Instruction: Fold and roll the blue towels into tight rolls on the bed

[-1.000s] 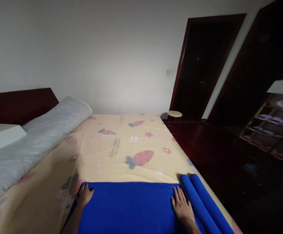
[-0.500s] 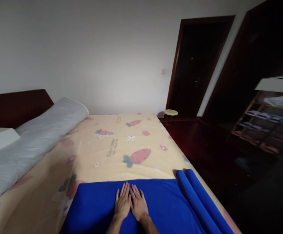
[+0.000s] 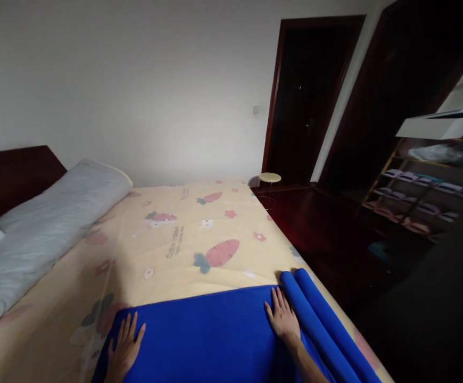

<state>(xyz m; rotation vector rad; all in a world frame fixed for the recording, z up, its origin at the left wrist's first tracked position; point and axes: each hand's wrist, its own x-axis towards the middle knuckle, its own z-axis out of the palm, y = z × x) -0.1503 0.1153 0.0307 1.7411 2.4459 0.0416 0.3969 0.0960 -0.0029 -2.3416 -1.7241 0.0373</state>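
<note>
A blue cloth (image 3: 207,335) lies flat on the bed at the bottom of the head view, its right side rolled into two parallel rolls (image 3: 322,322). Near the cloth's left edge, my left hand (image 3: 125,346) rests on it with fingers spread. My right hand (image 3: 283,316) lies open on the cloth's far right corner, just beside the inner roll. Neither hand grips anything.
The bed carries a yellow sheet (image 3: 191,213) printed with carrots. A long grey pillow (image 3: 64,207) lies by the dark headboard (image 3: 19,173). Beyond the bed stands a round stool (image 3: 270,177); a shoe rack (image 3: 419,186) is at the right.
My hands have moved apart from the middle of the cloth, the left one to the left edge and the right one to the rolls. The view has turned slightly right.
</note>
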